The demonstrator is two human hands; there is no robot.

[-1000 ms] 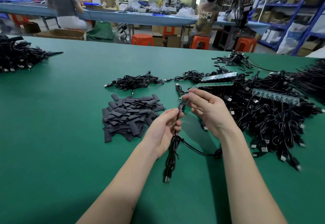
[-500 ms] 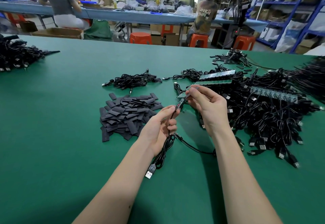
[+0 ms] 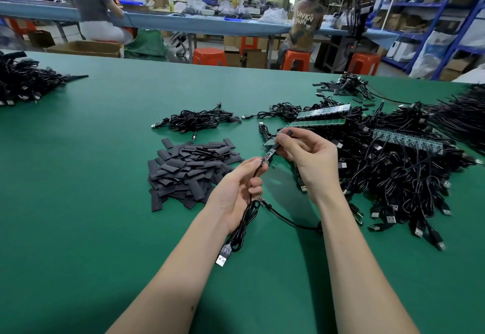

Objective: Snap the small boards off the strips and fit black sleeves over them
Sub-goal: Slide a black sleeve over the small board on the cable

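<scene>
Left hand [image 3: 237,192] pinches cable [image 3: 242,224]; right hand [image 3: 309,160] pinches small board [image 3: 269,154]

- Green table [image 3: 78,202]: open surface across the whole left and near side; a hand passes here unhindered.
- Sleeve pile [image 3: 189,171]: lies just left of the left hand [image 3: 237,192]; reachable from the near and left sides over bare table.
- Small cable bundle [image 3: 196,121]: sits beyond the sleeve pile, apart from it by a narrow bare gap.
- Cable heap [image 3: 393,176]: covers the table right of the right hand [image 3: 307,160]; loose plugs spread toward the near edge and block sideways passage.
- Strips [image 3: 322,116]: rest on the heap's far-left part; approach from above only.
- Far-left cable pile [image 3: 23,81]: well apart from the work area.
- Hanging cable [image 3: 241,228]: trails below the left hand, and a second cable crosses the table between the forearms.
</scene>
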